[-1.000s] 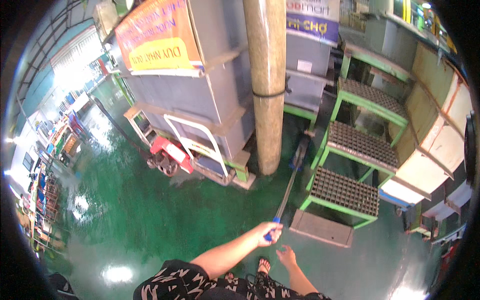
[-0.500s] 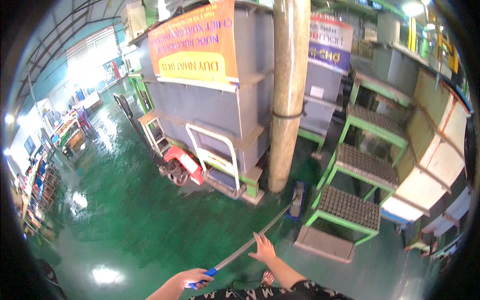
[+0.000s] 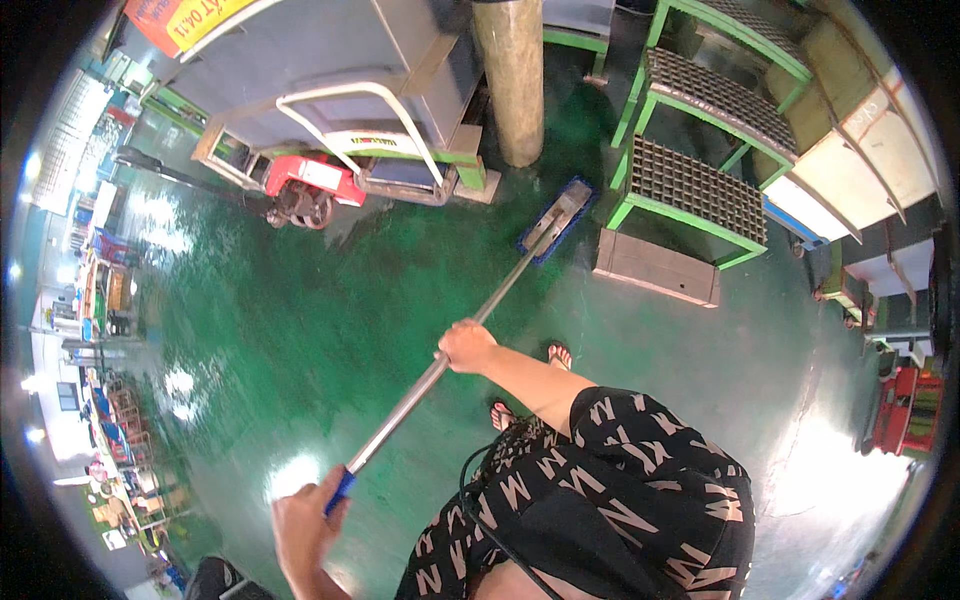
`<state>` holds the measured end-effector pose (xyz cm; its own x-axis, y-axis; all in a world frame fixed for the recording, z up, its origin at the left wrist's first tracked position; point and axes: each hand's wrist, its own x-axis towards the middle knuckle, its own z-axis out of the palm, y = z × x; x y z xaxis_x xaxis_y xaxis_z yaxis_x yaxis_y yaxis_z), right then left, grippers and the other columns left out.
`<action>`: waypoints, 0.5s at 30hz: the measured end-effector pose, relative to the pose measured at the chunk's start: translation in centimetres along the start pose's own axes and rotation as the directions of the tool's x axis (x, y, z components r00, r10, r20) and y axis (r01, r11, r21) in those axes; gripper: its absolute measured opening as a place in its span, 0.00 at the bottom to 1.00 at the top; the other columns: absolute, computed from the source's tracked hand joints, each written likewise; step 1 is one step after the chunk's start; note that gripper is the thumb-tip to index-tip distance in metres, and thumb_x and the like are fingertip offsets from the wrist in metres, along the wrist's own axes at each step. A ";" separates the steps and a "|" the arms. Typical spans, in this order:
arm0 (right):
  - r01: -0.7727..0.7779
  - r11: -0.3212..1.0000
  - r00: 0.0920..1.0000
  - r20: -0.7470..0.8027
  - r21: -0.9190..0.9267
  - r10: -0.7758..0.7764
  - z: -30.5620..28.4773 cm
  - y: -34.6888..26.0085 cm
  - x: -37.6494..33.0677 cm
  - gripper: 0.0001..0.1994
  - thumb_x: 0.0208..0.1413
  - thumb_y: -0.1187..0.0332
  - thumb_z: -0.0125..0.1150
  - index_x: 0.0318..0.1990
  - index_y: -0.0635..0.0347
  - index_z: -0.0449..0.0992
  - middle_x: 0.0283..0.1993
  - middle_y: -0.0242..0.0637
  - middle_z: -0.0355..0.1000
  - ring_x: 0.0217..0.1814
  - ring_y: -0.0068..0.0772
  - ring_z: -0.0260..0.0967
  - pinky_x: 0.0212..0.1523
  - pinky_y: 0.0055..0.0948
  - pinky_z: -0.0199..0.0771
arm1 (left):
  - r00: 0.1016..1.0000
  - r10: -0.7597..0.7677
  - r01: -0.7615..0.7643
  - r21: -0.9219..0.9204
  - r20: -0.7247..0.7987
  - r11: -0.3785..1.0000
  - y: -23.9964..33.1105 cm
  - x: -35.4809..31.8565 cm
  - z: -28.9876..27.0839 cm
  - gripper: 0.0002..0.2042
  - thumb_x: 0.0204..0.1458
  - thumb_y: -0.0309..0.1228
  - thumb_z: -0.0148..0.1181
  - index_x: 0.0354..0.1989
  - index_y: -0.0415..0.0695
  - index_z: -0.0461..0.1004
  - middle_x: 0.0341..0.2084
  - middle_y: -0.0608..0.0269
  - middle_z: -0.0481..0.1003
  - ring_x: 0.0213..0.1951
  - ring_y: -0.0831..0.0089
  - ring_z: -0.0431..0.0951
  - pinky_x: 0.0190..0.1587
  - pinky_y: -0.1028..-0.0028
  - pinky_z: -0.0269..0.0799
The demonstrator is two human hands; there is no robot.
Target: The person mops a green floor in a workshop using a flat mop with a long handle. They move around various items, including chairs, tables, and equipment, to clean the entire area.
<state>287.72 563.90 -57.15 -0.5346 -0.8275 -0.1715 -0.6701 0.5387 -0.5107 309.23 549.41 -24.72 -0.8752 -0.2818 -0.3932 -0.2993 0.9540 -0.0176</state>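
Note:
A flat mop with a metal pole [image 3: 405,405] runs diagonally from lower left up toward the right. My left hand [image 3: 308,520] is closed around its blue grip [image 3: 341,490] at the top end. Partway down the pole, the fingers of my right hand [image 3: 467,345] are wrapped round the metal. The blue-edged mop head [image 3: 557,220] lies flat on the wet green floor [image 3: 330,290], between a round pillar [image 3: 512,90] and green-framed steps [image 3: 690,190]. My sandalled feet [image 3: 558,355] stand just right of the pole.
A box-shaped bottom step [image 3: 655,268] sits right of the mop head. Beyond it to the left are a white-handled platform trolley [image 3: 400,180], a red pallet jack [image 3: 320,180] and a large grey tank [image 3: 330,60]. Tables and chairs line the far left. A red rack [image 3: 908,408] is at the right.
My view has tilted down. My right hand, earlier spread open by the pole, has closed around it. The mop head has turned and come out from beside the pillar and steps.

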 end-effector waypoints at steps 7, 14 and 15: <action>-0.070 0.960 0.823 -0.529 0.271 0.209 -6.4 1.9 1.3 0.14 0.48 0.57 0.60 0.19 0.56 0.75 0.25 0.42 0.73 0.33 0.45 0.70 0.38 0.42 0.66 | 0.937 0.343 -0.292 0.389 -0.066 0.873 1.7 7.5 -10.3 0.25 0.40 0.33 0.65 0.52 0.59 0.71 0.18 0.62 0.66 0.19 0.61 0.70 0.22 0.62 0.63; 0.036 0.930 0.765 -0.609 0.366 0.210 -7.3 7.6 1.5 0.16 0.38 0.58 0.68 0.17 0.58 0.70 0.23 0.38 0.67 0.34 0.45 0.68 0.50 0.48 0.65 | 0.943 0.325 -0.260 0.448 -0.074 0.855 7.7 9.3 -10.9 0.26 0.38 0.28 0.66 0.51 0.58 0.73 0.17 0.60 0.66 0.20 0.59 0.70 0.24 0.62 0.63; 0.086 0.915 0.774 -0.605 0.394 0.187 -6.9 7.9 0.9 0.16 0.36 0.59 0.69 0.17 0.58 0.69 0.23 0.38 0.67 0.34 0.44 0.68 0.53 0.49 0.64 | 0.948 0.312 -0.252 0.457 -0.059 0.853 7.9 8.4 -10.9 0.27 0.38 0.28 0.66 0.52 0.58 0.73 0.18 0.60 0.66 0.20 0.59 0.70 0.25 0.62 0.63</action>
<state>278.40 568.48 -55.55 -0.8508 -0.4442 0.2808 -0.4564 0.3597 -0.8138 295.40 553.49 -18.15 -0.9457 0.0241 -0.3242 0.1387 0.9318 -0.3355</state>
